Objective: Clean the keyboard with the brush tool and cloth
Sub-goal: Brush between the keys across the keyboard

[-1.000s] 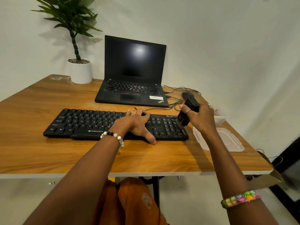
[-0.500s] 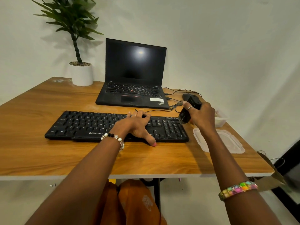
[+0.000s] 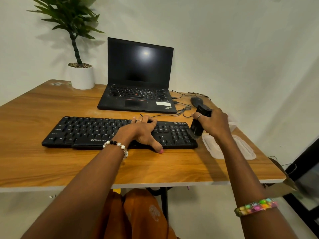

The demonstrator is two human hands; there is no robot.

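A black keyboard (image 3: 96,131) lies across the wooden table (image 3: 51,163) in front of me. My left hand (image 3: 141,131) rests flat on its keys right of the middle, fingers spread, thumb over the front edge. My right hand (image 3: 215,125) grips a black brush tool (image 3: 198,123), held nearly upright. Its bristle end touches the number pad at the keyboard's right end. No cloth is in view.
An open black laptop (image 3: 138,80) stands behind the keyboard, with cables and a black mouse (image 3: 196,101) to its right. A clear plastic lid (image 3: 245,149) and a small clear container (image 3: 232,123) sit by the right edge. A potted plant (image 3: 81,75) stands at the back left.
My right hand lifted the brush a little toward the back, then brought it down again onto the keyboard's right end. My left hand stayed on the keys.
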